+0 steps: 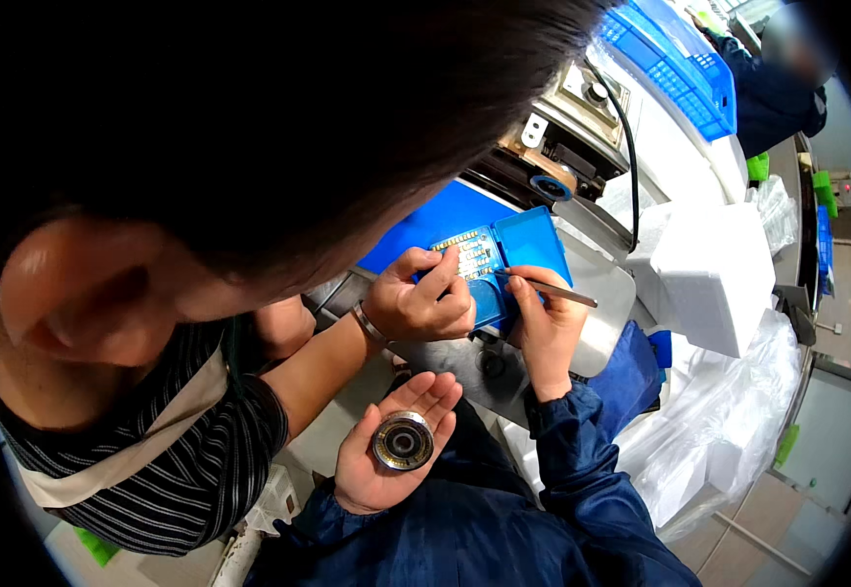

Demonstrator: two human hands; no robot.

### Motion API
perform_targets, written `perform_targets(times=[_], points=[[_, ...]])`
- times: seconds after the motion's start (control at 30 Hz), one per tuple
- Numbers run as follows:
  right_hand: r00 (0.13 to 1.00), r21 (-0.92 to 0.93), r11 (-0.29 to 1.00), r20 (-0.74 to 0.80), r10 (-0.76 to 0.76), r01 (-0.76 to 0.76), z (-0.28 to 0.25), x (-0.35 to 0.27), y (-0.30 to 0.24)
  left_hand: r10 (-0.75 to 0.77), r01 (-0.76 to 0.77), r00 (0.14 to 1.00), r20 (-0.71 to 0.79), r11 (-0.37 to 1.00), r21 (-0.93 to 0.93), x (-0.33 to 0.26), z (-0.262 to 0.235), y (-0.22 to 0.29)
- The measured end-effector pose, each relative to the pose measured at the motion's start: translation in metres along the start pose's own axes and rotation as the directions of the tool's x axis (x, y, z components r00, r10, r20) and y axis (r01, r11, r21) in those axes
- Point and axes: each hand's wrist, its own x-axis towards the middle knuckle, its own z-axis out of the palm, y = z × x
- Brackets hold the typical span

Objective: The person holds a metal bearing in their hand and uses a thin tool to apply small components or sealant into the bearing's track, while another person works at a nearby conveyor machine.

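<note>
On the upturned palm of my left hand (pixel 365 468) rests a round metal part (pixel 403 441) with a dark, ringed centre; the fingers lie extended beside it. Between the thumb and fingers of my right hand (pixel 549 328) is a pair of tweezers (pixel 560 290), tips pointing left into a small blue plastic case (pixel 487 311). The case's lid (pixel 535 245) stands open, and rows of tiny gold-coloured pieces (pixel 460 241) lie inside. Whether the tips grip a piece is too small to tell. Another person's hand (pixel 423 298), fingers curled, touches the case from the left.
A person in a striped shirt (pixel 181 470) leans in closely from the left, covering much of the upper left. Behind the case stands a bench device (pixel 582 108) with a black cable. White foam blocks (pixel 709 274), clear plastic wrapping (pixel 729 421) and a blue basket (pixel 675 64) are at the right.
</note>
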Motion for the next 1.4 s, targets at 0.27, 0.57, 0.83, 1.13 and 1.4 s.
perform_targets(times=[0.27, 0.57, 0.83, 1.13, 1.4], points=[[0.998, -0.075, 0.996, -0.034, -0.061, 0.058, 0.004, 0.001, -0.001, -0.003, 0.003, 1.000, -0.005, 1.000, -0.007, -0.001, -0.001, 0.003], [0.997, -0.094, 0.995, -0.070, -0.041, 0.034, 0.005, -0.001, -0.003, -0.009, 0.009, 1.000, -0.015, 1.000, 0.009, -0.002, -0.002, 0.004], [0.966, 0.299, 0.932, -0.090, 0.243, -0.207, 0.004, 0.001, -0.004, -0.008, 0.008, 1.000, -0.015, 1.000, 0.004, -0.001, -0.003, 0.004], [0.984, 0.032, 0.983, -0.005, -0.180, 0.180, -0.009, 0.013, -0.010, -0.006, 0.006, 1.000, 0.003, 1.000, -0.015, 0.000, -0.004, 0.004], [0.968, -0.352, 0.922, 0.241, -0.074, 0.158, -0.003, 0.023, -0.011, -0.010, 0.010, 1.000, -0.001, 0.999, -0.034, -0.001, -0.004, 0.001]])
